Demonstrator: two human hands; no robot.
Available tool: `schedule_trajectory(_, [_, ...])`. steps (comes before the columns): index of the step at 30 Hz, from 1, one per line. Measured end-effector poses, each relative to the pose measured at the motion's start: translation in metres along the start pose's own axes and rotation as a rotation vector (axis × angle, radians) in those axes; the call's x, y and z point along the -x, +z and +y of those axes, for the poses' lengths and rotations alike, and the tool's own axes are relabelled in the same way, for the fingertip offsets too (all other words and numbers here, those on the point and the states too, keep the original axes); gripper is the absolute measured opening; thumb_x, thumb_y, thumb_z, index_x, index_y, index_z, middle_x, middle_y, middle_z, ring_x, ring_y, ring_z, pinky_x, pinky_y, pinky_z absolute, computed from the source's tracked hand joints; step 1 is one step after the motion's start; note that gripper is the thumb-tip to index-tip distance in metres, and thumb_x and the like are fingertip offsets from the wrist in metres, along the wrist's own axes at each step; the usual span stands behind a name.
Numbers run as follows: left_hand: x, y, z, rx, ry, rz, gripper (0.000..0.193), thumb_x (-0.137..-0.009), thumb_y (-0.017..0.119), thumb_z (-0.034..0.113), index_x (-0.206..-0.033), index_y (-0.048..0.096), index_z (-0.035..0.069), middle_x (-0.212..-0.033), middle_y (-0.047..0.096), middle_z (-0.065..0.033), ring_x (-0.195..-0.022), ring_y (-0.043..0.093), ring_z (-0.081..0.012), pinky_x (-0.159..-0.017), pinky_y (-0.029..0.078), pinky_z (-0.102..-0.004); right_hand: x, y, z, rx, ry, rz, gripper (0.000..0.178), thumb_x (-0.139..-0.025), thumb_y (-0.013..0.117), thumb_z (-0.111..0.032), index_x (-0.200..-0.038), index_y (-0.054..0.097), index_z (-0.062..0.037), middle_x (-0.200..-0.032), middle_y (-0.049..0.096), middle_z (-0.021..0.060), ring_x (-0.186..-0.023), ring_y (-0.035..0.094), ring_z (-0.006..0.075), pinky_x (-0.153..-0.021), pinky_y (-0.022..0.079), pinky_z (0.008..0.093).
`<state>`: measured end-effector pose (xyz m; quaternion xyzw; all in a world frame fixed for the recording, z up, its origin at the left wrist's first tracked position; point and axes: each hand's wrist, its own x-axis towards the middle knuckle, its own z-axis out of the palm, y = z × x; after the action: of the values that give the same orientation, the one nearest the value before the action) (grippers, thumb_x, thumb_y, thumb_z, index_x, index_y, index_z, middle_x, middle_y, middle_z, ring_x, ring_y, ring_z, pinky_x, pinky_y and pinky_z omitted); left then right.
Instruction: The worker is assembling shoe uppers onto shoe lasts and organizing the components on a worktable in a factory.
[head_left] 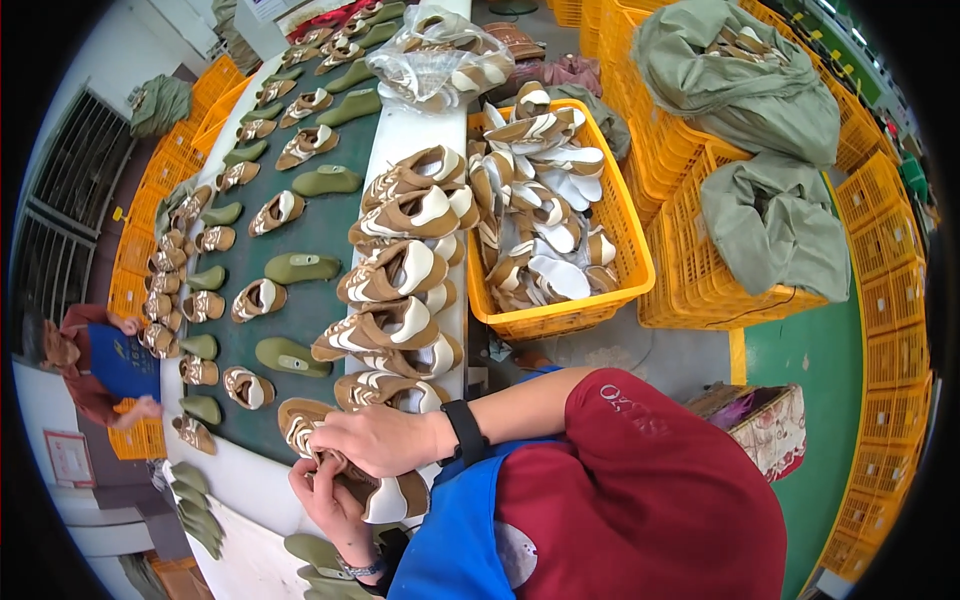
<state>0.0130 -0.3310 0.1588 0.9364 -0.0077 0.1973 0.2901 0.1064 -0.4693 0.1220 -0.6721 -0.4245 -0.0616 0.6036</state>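
I hold a brown and white shoe [394, 500] close in front of me, at the near edge of the worktable [255, 458], with its white heel toward my body. My left hand [332, 505] grips it from the near side, the fingers bent at the edge of its opening. My right hand [372, 440] grasps it from above, the fingers curled down at the opening; the fingertips are partly hidden, so I cannot tell exactly how they press. I wear a black wristband [466, 430] on my right wrist.

Just beyond my right hand, a row of shoes [395, 272] stands closely packed along the table. Further across, more shoes and green shoe forms [302, 267] are spread over the dark green surface. To my right, a yellow basket [560, 318] is heaped with brown and white shoes, near a clear plastic bag [440, 65] holding others. Across the table is another person [95, 355] in a blue apron.
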Motion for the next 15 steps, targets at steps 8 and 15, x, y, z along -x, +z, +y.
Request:
schedule_trajectory(8, [0.052, -0.029, -0.008, 0.023, -0.172, 0.094, 0.017, -0.074, 0.050, -0.009, -0.087, 0.058, -0.001, -0.101, 0.052, -0.0155, -0.094, 0.053, -0.0299, -0.083, 0.042, -0.0349, -0.016, 0.017, 0.005, -0.286, 0.115, -0.227, 0.018, -0.078, 0.051, -0.001, -0.095, 0.046, -0.0050, -0.084, 0.055, 0.0170, -0.082, 0.056, 0.0364, -0.068, 0.045, 0.0419])
schedule_trajectory(15, [0.089, -0.040, -0.055, 0.203, -0.549, 0.520, 0.028, -0.082, 0.049, -0.004, -0.109, 0.053, 0.003, -0.105, 0.055, -0.0100, -0.085, 0.056, -0.0198, -0.068, 0.047, -0.0259, -0.047, 0.000, 0.014, -0.106, 0.094, -0.324, 0.034, -0.082, 0.058, -0.009, -0.115, 0.050, -0.0064, -0.091, 0.058, 0.0123, -0.067, 0.060, 0.0188, -0.064, 0.050, 0.0311])
